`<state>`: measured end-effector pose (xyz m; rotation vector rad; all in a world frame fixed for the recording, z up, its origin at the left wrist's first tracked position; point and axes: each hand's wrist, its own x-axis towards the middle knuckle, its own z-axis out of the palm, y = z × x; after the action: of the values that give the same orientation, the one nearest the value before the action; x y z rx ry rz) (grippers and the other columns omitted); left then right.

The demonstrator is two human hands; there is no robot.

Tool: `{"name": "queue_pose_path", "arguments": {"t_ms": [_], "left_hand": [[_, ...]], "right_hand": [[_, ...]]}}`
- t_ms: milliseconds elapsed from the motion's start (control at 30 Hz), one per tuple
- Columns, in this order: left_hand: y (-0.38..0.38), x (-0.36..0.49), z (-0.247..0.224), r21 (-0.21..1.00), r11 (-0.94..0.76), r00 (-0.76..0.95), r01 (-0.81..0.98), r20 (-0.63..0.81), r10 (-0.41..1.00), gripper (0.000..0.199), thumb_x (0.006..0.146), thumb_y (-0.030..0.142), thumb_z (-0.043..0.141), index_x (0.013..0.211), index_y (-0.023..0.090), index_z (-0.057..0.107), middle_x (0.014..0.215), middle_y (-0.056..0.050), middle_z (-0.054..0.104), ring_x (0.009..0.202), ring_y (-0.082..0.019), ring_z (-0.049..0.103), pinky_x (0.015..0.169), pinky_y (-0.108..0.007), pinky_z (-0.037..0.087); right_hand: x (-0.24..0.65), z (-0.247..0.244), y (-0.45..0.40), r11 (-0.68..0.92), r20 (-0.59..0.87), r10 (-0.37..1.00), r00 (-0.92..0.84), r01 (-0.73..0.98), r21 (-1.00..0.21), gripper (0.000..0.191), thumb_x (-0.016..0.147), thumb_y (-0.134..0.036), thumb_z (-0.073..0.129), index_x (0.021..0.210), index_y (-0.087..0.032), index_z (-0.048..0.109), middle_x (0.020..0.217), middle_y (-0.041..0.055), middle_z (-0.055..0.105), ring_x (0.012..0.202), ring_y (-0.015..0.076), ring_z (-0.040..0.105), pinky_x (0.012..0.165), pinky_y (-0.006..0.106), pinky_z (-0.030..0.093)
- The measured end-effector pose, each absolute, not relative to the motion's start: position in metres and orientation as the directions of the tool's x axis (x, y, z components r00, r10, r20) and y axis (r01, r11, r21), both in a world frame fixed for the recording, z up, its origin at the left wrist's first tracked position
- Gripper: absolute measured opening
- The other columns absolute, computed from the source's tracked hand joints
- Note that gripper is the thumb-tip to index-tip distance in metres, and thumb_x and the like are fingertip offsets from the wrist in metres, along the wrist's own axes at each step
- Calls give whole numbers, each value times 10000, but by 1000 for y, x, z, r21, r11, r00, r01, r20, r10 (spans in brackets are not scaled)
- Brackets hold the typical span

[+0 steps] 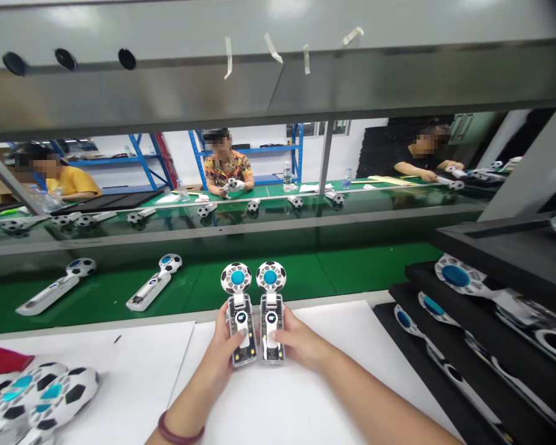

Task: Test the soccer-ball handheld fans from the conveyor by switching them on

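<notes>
A green conveyor belt (pixel 375 266) lies ahead (co-worker (pixel 227 168) seated beyond it).

The handheld device's head (pixel 236 278) has black-and-white football panels around a blue centre.

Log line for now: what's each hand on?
left hand: grips soccer-ball handheld unit | right hand: grips second unit | both upright, side by side

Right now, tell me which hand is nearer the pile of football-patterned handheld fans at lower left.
Left. The left hand sits to the right of the pile of football-patterned handheld fans, with a gap between them; the right hand is farther right, beyond the left hand.
</notes>
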<state>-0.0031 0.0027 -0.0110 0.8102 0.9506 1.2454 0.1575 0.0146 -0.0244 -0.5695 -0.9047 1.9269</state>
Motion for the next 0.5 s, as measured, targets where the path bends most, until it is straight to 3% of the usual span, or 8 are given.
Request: {"name": "queue_pose_path", "arguments": {"t_ms": [233, 500], "left_hand": [[2, -4, -12, 909, 160, 88, -384, -137, 987, 883, 557, 290, 771, 1289, 302, 279, 988, -47, 591, 916, -264, 569, 786, -377, 458], [4, -6, -14, 906, 179, 113, -383, -146, 983, 883, 582, 267, 756, 1299, 313, 244, 1085, -66, 572, 991, -278, 547, 811, -383, 449]], "right_hand": [[157, -32, 17, -301, -11, 875, -485, -525, -796, 671, 569, -208, 755, 1136, -222, 396, 1066, 54, 564, 1037, 247, 539, 936, 476, 372], [158, -32, 17, -299, -13, 872, -489, -512, -805, 699, 578, -206, 751, 1164, -212, 370, 1092, 70, 555, 1055, 248, 531, 960, 479, 349]]}}
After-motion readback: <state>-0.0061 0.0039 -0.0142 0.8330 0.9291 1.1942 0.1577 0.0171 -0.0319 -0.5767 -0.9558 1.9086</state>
